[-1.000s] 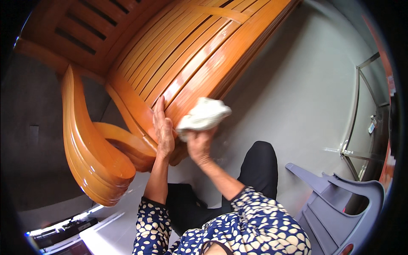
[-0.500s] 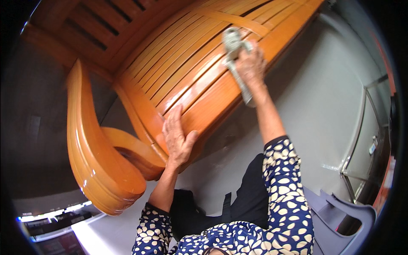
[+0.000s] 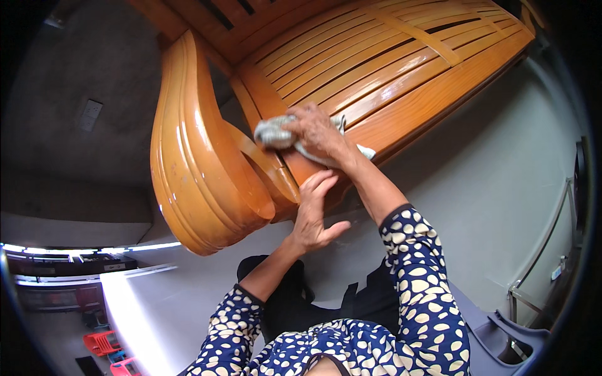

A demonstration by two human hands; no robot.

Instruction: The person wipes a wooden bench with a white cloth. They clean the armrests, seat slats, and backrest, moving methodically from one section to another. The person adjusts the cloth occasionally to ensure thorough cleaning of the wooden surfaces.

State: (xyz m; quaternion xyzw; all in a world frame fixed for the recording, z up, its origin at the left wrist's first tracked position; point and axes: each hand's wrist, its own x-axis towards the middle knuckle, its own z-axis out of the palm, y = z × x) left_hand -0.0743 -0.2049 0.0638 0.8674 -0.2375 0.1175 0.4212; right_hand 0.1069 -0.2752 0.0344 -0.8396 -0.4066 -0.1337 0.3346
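A glossy orange-brown wooden bench (image 3: 426,94) with a slatted seat stretches from the middle to the upper right. My right hand (image 3: 318,133) grips a bunched greyish cloth (image 3: 276,131) and presses it on the seat's near left corner, beside the armrest. Loose ends of the cloth stick out behind the hand. My left hand (image 3: 313,216) is at the front edge of the seat, just below the cloth, with fingers apart and nothing in it. Whether its fingertips touch the wood is hard to tell.
The thick curved armrest (image 3: 194,150) rises at the left end of the bench. A grey plastic chair (image 3: 501,332) stands at lower right, close to my right arm. Grey floor (image 3: 476,188) lies before the bench. Red stools (image 3: 103,343) show far off at lower left.
My right hand has brought the cloth from farther along the seat leftward to the corner by the armrest. My left hand has come off the seat top to its front edge. The view has shifted left.
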